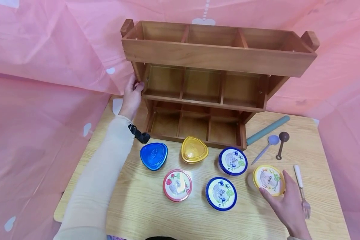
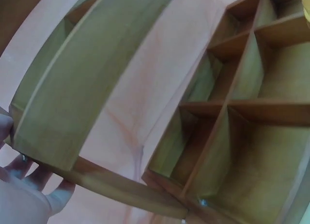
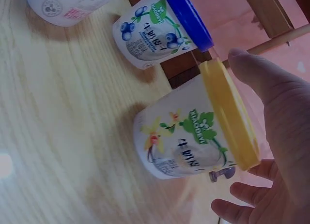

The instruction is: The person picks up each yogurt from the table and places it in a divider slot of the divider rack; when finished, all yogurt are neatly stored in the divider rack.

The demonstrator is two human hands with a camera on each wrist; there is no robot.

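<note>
A brown wooden three-tier rack (image 1: 219, 60) with divided compartments stands at the back of the table. My left hand (image 1: 132, 98) grips the rack's left side at the middle tier; in the left wrist view, its fingers (image 2: 60, 197) curl beneath the side rail. My right hand (image 1: 288, 203) is spread around the yellow-lidded tub (image 1: 268, 180), thumb on one side and fingers on the other. In the right wrist view, a small gap shows between the thumb and the lid (image 3: 230, 115). Beside that tub are two blue-lidded tubs (image 1: 233, 161) and a red-lidded tub (image 1: 177, 185).
A blue triangular container (image 1: 154, 156) and a yellow triangular container (image 1: 193, 150) sit before the rack. To its right lie a teal stick (image 1: 268, 130), a lavender spoon (image 1: 267, 146), a dark brown spoon (image 1: 283, 141) and a white-handled fork (image 1: 301, 190). Pink cloth (image 1: 42, 50) surrounds the table.
</note>
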